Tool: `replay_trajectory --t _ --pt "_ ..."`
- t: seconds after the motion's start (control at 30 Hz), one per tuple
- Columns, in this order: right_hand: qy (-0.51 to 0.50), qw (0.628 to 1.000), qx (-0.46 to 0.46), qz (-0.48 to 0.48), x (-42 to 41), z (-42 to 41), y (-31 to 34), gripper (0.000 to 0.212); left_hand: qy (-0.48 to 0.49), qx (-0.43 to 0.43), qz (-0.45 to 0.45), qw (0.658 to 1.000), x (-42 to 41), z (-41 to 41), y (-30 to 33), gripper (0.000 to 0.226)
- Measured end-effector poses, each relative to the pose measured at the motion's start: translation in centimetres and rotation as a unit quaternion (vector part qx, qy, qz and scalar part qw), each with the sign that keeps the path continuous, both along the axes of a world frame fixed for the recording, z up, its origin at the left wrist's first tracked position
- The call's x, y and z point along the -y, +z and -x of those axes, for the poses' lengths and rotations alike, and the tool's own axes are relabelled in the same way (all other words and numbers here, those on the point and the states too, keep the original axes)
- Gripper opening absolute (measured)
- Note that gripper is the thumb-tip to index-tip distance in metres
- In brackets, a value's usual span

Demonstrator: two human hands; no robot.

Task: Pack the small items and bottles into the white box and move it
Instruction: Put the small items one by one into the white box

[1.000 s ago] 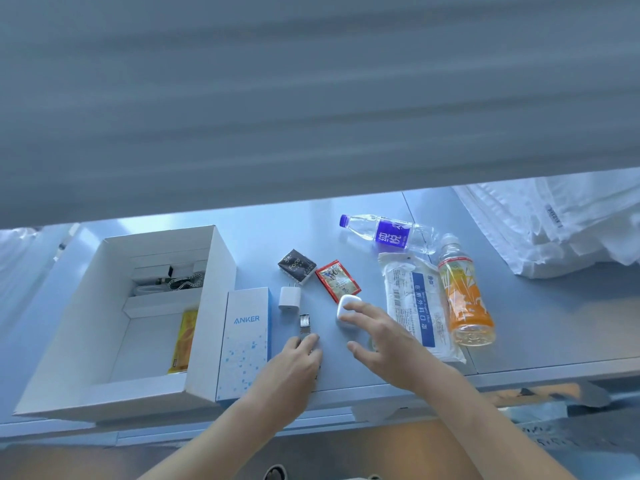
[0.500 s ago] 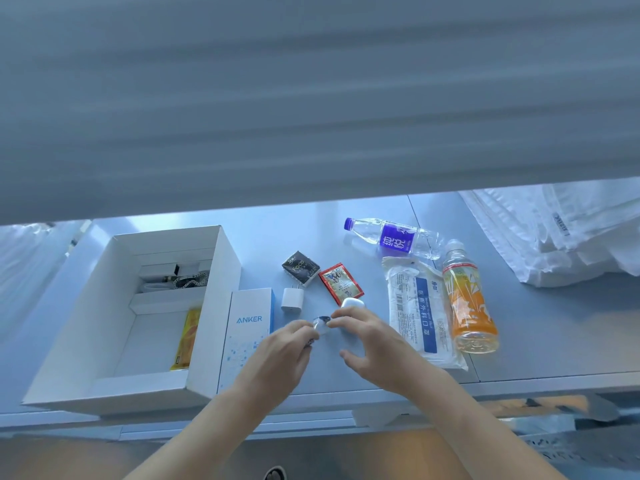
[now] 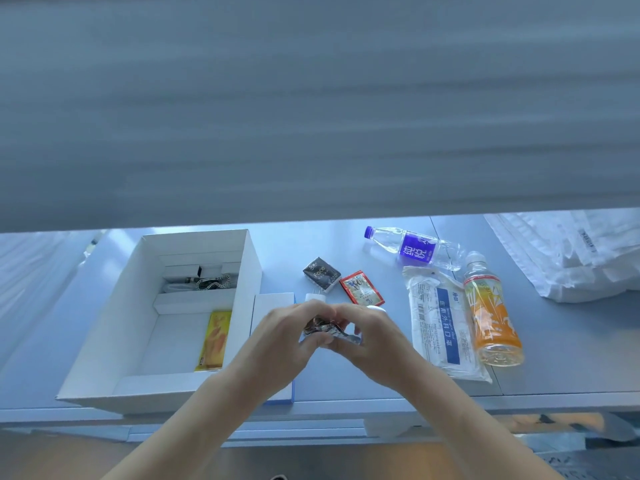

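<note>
- Left hand point(image 3: 277, 336) and right hand point(image 3: 372, 336) meet above the table's point(image 3: 554, 358) near edge; fingers of both curl round a small silvery foil packet point(image 3: 329, 332), pinching it between them, left at its left end, right at its right end; the packet is off the table.
- Just behind the hands a white plug point(image 3: 313, 296) stands on the table, partly hidden by the fingers; a blue-edged carton point(image 3: 273, 301) lies beneath the left wrist, touching the white box's right wall.
- Farther back lie a black sachet point(image 3: 321, 273) and a red sachet point(image 3: 362, 287), side by side, edges just touching or nearly so.
- Right of the hands lies a flat mask pack point(image 3: 438, 317) with a blue stripe; against its right edge lies an orange bottle point(image 3: 490, 311), cap pointing away; behind both lies a clear bottle point(image 3: 414, 248) with a purple label, cap to the left.
- The white box point(image 3: 249, 268) sits open at the left of the table; in it a yellow packet point(image 3: 214, 339) lies by the right wall, and a chain point(image 3: 213, 282) in the far compartment.
- White cloth point(image 3: 571, 254) is heaped at the far right.
</note>
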State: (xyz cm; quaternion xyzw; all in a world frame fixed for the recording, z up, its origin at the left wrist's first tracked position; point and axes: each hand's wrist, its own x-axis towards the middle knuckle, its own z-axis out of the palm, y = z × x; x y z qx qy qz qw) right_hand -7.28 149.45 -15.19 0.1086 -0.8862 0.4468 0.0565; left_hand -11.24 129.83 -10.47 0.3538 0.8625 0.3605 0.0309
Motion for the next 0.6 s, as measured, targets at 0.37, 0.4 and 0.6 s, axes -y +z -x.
replay_trajectory --t 0.37,0.4,0.6 --pt "-0.044 0.981 0.08 0.169 3.0 1.0 1.3 0.021 0.135 0.067 -0.086 0.985 3.3 1.0 0.2 0.035" --pt "-0.051 0.975 0.085 0.199 3.3 1.2 1.6 0.019 0.134 0.092 -0.075 0.984 3.7 1.0 0.1 0.04" --pt "-0.038 0.938 0.104 0.328 5.0 2.6 3.5 0.016 0.064 0.226 -0.078 0.969 5.0 0.9 0.1 0.039"
